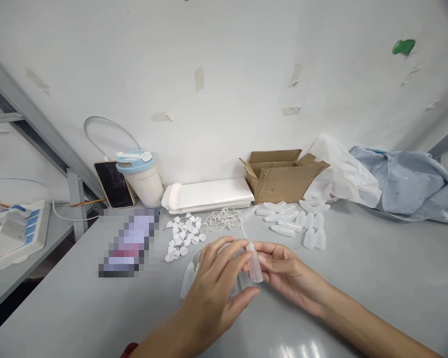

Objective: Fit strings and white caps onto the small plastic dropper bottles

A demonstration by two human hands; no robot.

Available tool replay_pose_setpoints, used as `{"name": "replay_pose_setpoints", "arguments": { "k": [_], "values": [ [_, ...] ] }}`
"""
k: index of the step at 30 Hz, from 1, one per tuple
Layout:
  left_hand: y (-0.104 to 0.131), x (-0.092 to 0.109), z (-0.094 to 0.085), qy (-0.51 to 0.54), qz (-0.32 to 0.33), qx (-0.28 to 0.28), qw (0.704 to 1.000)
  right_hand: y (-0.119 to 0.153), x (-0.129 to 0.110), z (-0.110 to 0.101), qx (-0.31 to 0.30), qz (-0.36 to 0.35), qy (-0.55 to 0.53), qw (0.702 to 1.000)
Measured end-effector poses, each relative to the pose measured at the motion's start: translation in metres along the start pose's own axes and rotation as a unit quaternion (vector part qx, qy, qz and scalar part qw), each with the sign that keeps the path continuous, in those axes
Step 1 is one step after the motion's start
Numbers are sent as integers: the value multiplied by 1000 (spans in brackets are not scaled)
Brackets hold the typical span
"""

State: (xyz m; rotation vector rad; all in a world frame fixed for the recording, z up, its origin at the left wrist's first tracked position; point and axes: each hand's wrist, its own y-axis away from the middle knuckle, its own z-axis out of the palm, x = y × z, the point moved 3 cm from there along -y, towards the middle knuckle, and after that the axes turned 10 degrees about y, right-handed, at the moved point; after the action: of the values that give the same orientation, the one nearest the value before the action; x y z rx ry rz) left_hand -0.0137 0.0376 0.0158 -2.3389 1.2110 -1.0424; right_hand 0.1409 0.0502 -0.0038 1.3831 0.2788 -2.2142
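Between my two hands a small translucent bottle (256,267) stands nearly upright, with a white cord at its neck. My right hand (289,273) holds the bottle between thumb and fingers. My left hand (218,281) reaches over from the left; its fingertips touch the bottle's neck, and its thumb is apart below. More bottles (187,281) lie under and beside my left hand, partly hidden by it. Beyond my hands are a heap of white cord (224,219) and a group of small white caps (182,236). Several loose clear bottles (283,227) lie behind my right hand.
At the back stand an open cardboard box (283,184), a stack of white cartons (214,194), a lidded cup (145,186) and a leaning phone (114,184). A plastic bag (347,171) and blue cloth (410,184) lie at right. A power strip (22,238) sits far left.
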Motion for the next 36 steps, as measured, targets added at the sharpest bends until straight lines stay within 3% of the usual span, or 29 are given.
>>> {"name": "replay_pose_setpoints", "arguments": {
  "k": [6, 11, 17, 21, 25, 27, 32, 36],
  "values": [
    [-1, 3, 2, 34, 9, 45, 998, 3, 2, 4, -30, 6, -36, 999],
    [0, 3, 4, 59, -27, 53, 996, 2, 3, 3, -36, 12, -43, 998],
    [-4, 2, 2, 73, -13, 64, 995, 1, -2, 2, -28, 12, 3, 1000],
    [-13, 0, 2, 63, -21, 3, 998, -1, -9, -12, 23, 36, 154, 987],
    [-24, 2, 9, 55, -46, -109, 991, -5, -12, -34, 149, 48, 318, 935],
    [-28, 3, 13, 28, -58, -156, 986, -7, -12, -39, 180, 35, 371, 911],
    [-31, 1, 18, -34, -55, -223, 973, -5, -7, -34, 150, 42, 435, 887],
    [-29, -2, 17, -55, -50, -241, 968, -2, -4, -32, 154, 38, 428, 890]
  ]
}}
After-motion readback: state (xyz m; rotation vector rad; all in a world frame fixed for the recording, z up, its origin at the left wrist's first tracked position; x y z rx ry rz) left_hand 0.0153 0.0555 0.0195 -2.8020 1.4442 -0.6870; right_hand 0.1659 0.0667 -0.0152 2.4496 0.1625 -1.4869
